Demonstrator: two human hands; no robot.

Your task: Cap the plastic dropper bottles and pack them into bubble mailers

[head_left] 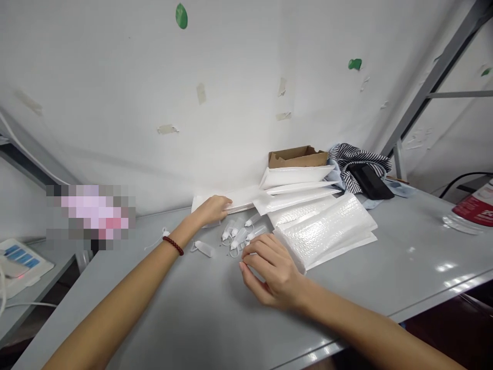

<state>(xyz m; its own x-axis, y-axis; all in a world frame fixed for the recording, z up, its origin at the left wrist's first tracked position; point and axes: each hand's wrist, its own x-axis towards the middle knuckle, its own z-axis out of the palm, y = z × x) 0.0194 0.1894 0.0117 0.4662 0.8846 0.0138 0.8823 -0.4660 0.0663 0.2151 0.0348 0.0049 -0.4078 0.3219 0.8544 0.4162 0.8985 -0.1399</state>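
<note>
My left hand [213, 209], a dark red bead bracelet [173, 245] at its wrist, reaches to a flat white stack [244, 199] along the wall. Its fingers curl over the stack's near edge; whether these are sheets or envelopes I cannot tell. My right hand [273, 270] hovers over the table with thumb and fingertips drawn together, and nothing shows between them. Just beyond it lies a cluster of small translucent squeeze bottles [239, 238] with white caps. One more bottle [204, 249] lies apart to the left. White bubble mailers [327, 226] fan out right of the cluster.
An open cardboard box [298, 156] stands behind the mailers. Beside it are a striped cloth [360, 155] and a black phone-like object [370, 181]. A clear bottle with a red label [475, 208] lies at the right. The grey table [185, 318] meets a white wall.
</note>
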